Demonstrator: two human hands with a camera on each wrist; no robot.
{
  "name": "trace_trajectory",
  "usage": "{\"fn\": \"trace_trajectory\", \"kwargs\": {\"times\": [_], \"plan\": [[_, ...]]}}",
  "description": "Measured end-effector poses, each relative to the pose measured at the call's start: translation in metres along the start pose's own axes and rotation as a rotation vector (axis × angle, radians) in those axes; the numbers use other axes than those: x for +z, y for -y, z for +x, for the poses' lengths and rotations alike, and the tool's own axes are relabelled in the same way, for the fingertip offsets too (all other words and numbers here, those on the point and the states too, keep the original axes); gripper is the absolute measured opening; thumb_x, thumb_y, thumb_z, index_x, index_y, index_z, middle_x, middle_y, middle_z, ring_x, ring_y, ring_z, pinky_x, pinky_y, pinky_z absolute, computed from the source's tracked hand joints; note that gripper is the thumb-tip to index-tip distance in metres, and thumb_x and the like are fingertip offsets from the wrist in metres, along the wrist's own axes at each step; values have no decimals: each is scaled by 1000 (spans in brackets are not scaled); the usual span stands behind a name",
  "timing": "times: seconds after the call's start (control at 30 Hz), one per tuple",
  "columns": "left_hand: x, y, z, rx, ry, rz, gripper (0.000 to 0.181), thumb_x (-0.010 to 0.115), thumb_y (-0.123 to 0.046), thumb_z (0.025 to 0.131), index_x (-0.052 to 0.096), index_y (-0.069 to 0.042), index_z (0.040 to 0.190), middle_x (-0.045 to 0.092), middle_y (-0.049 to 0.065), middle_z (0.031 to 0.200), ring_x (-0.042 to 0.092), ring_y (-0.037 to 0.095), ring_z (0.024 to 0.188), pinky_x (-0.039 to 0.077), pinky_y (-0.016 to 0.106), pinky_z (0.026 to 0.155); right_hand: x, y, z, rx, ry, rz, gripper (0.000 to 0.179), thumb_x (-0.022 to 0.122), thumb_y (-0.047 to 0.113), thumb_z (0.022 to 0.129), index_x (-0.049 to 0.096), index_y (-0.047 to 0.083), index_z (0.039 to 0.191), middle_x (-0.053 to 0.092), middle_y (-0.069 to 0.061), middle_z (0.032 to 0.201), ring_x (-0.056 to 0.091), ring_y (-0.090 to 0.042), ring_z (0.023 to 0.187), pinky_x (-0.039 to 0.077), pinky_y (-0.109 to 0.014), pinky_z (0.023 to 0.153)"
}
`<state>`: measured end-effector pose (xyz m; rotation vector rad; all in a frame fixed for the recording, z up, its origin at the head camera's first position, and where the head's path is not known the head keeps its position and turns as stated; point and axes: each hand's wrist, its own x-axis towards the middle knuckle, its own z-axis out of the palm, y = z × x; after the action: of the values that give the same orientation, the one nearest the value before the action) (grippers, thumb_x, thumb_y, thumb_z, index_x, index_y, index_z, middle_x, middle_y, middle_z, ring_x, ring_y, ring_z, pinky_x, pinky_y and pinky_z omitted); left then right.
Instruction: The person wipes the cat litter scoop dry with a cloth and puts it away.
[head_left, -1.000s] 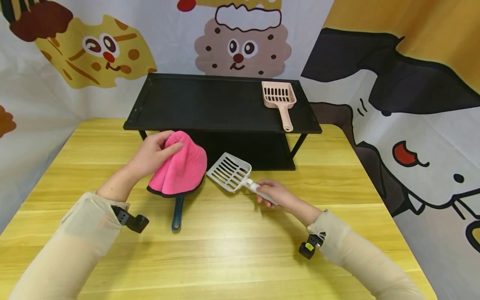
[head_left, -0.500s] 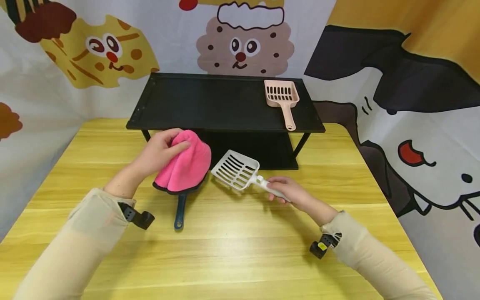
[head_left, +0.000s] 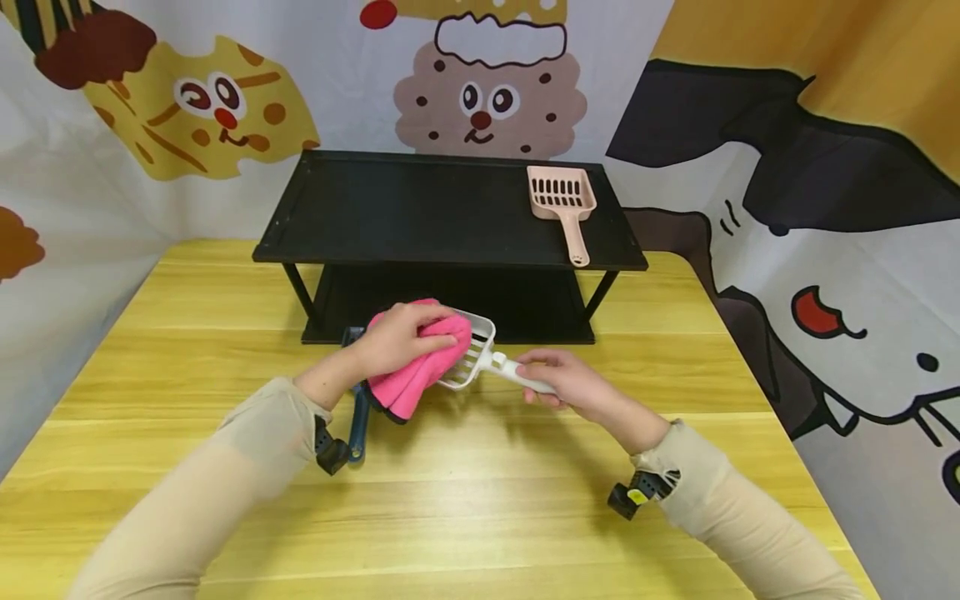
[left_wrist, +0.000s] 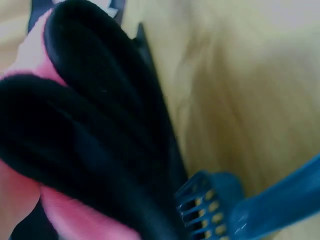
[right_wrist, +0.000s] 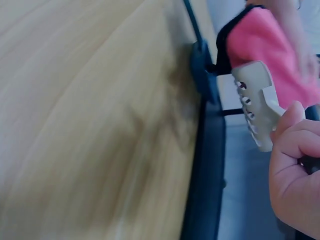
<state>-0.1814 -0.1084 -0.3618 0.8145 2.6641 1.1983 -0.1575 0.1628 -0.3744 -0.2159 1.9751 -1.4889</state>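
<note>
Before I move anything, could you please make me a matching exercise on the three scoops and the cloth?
Things:
1. Pink scoop
2. White scoop
3. Blue scoop
4. Cloth

Places:
A. In the left hand
B. Unheld, partly behind the left arm in the head view
C. On the shelf top
D. In the right hand

Pairs: 1-C, 2-D, 3-B, 4-A

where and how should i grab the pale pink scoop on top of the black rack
Probably best by its handle, from the front, the person's side. The pale pink scoop lies with its slotted head toward the back and its slim handle pointing to the front edge of the black rack. The right hand is nearer but holds the white scoop, so would need freeing first.
</note>
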Motion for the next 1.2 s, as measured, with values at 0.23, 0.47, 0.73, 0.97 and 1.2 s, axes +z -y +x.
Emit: {"fn": "trace_trajectory", "kwargs": {"times": [0.23, 0.47, 0.73, 0.97, 1.2], "plan": [[18, 6, 2, -95, 160, -59, 27, 67, -32, 86, 54, -17, 105, 67, 1, 95, 56, 14, 81, 44, 28, 73, 3, 10, -3, 19, 51, 42, 37, 46, 15, 97, 47, -11, 123, 58, 4, 64, 34, -4, 42, 24, -18, 41], [8, 1, -1, -41, 356, -22, 38, 69, -32, 84, 61, -12, 116, 57, 0, 95, 47, 13, 84, 41, 25, 71, -6, 4, -2, 33, 134, 181, 35, 43, 13, 97, 44, -13, 121, 56, 5, 65, 33, 0, 41, 25, -13, 40], [2, -4, -3, 57, 389, 47, 35, 67, -15, 85, 62, -7, 119, 54, -1, 87, 44, 11, 79, 38, 22, 66, -14, 0, -3, 45, 182, 295, 23, 36, 11, 99, 48, -3, 113, 56, 5, 65, 32, 2, 41, 24, -11, 39], [2, 6, -4, 112, 288, 71, 12, 63, -7, 87, 68, -6, 98, 54, -2, 75, 45, 9, 71, 38, 20, 64, -15, 5, -10, 20, 133, 198, 26, 40, 11, 98, 44, -7, 116, 55, 5, 65, 31, 0, 40, 24, -13, 40], [-19, 15, -13, 80, 138, 125, 15, 66, -4, 84, 71, -6, 98, 66, 2, 85, 53, 13, 77, 46, 26, 71, -19, 4, -19, -22, 73, 105, 36, 44, 10, 96, 42, -15, 122, 56, 4, 64, 31, -2, 40, 24, -15, 40]]}}
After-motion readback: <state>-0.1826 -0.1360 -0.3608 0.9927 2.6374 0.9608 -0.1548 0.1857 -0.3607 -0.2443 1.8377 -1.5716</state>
